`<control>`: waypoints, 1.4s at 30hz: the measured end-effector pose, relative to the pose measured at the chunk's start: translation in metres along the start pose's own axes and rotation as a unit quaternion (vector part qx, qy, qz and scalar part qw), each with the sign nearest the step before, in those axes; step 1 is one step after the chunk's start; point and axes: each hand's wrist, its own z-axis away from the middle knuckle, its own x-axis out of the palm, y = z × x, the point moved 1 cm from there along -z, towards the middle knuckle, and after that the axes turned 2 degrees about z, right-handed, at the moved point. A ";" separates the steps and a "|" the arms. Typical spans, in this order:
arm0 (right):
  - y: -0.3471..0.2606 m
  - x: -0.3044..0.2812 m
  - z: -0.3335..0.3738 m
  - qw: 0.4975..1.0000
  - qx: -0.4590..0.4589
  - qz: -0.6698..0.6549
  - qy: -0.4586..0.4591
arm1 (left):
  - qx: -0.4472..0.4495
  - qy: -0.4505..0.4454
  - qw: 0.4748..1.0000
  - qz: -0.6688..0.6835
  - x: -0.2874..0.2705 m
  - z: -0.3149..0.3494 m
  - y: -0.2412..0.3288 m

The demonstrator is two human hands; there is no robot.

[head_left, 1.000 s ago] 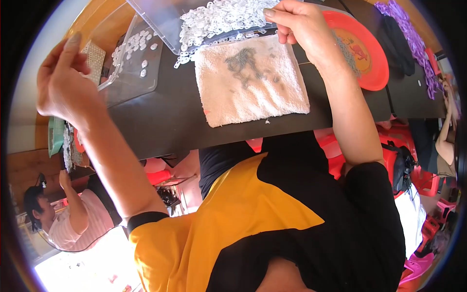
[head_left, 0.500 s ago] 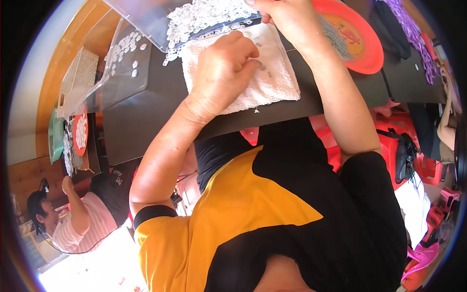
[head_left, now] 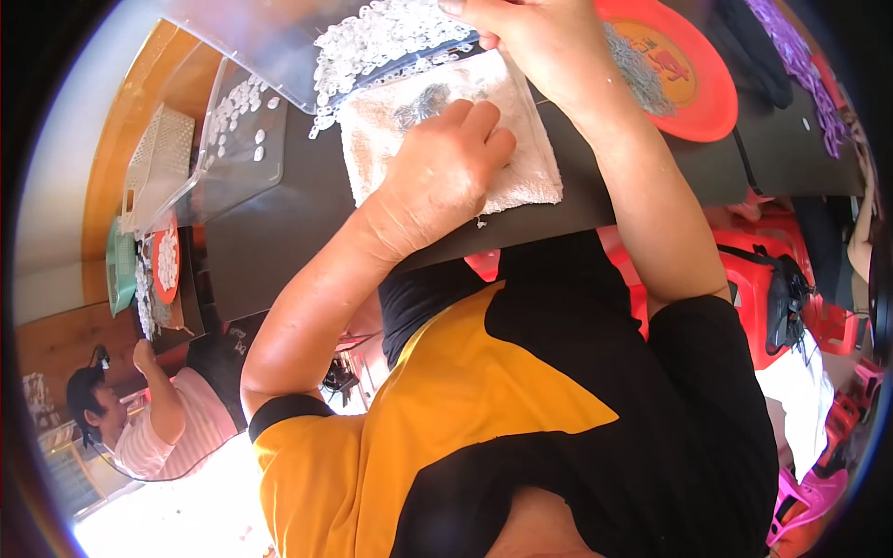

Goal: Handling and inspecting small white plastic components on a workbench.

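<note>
A folded white towel (head_left: 532,166) lies on the dark table before me. My left hand (head_left: 456,153) is over it, fingers curled in; whatever they hold is hidden. Just beyond this hand, a small heap of thin grey pieces (head_left: 426,104) rests on the towel. My right hand (head_left: 549,51) reaches past the towel's far right corner, thumb and fingers drawn together at the picture's upper edge. What they hold is too small or cut off to make out. By its fingertips, many small white looped plastic pieces (head_left: 381,39) are piled at a clear plastic box (head_left: 265,42).
To the right, a red plate (head_left: 712,88) carries thin grey pieces (head_left: 642,74). Purple strands (head_left: 791,65) lie farther right. At left, another clear tray (head_left: 246,177) holds white pieces beside a white basket (head_left: 160,163). Another person (head_left: 167,418) sits lower left; red stools (head_left: 763,279) stand at right.
My left hand has come nearer to me and slightly right, uncovering the grey heap on the towel. My right hand has shifted a little left at the upper edge.
</note>
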 end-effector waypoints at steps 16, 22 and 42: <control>0.010 0.015 0.017 0.981 0.043 0.013 -0.187 | -0.439 0.241 0.493 0.711 -0.023 0.014 -0.033; 0.011 0.027 0.020 0.982 -0.021 0.026 -0.183 | -0.417 0.210 0.401 0.788 -0.020 0.027 -0.040; 0.051 0.023 0.014 0.970 0.206 0.003 -0.132 | -0.327 0.173 0.929 0.002 0.016 -0.018 -0.172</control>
